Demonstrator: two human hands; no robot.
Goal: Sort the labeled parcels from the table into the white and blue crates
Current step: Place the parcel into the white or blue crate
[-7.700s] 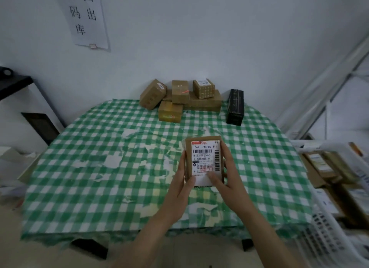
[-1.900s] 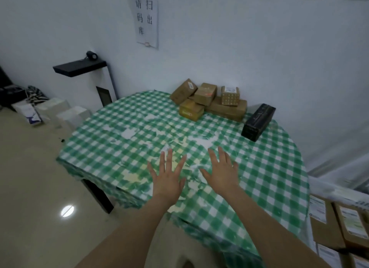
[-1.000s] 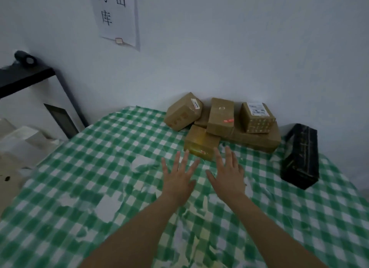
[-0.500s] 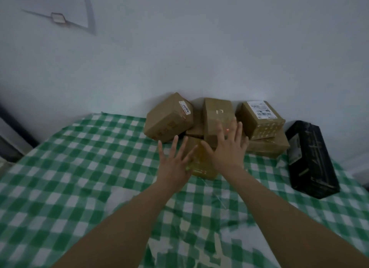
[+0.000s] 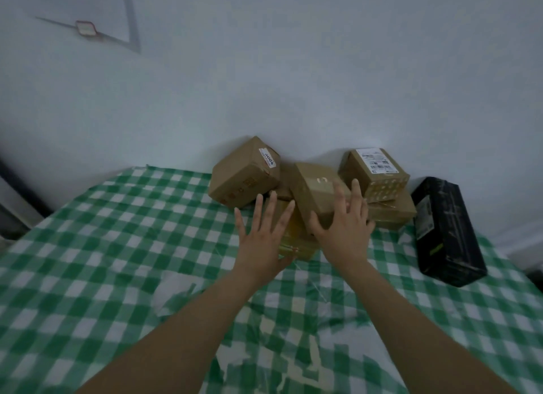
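Observation:
Several brown cardboard parcels are piled against the wall at the far edge of the table. A middle parcel [image 5: 316,188] leans on a yellow-taped parcel [image 5: 296,239]. My right hand [image 5: 342,229] lies on the middle parcel with fingers spread and straight, thumb at its lower left corner. My left hand [image 5: 264,235] hovers open just left of it, in front of the yellow-taped parcel. A tilted parcel with a small white sticker [image 5: 244,173] sits to the left. A parcel with a barcode label [image 5: 374,173] rests on a flat parcel [image 5: 393,211] to the right. No crates are in view.
A long black wrapped package [image 5: 446,229] lies right of the pile. The table carries a green and white checked cloth [image 5: 117,246], patched with tape near me. A white wall stands right behind the parcels, with a paper sheet [image 5: 88,8] pinned at the upper left.
Both hands have reached farther toward the pile as my view moved closer. The right hand now rests on the middle parcel; the left hand has come up beside it.

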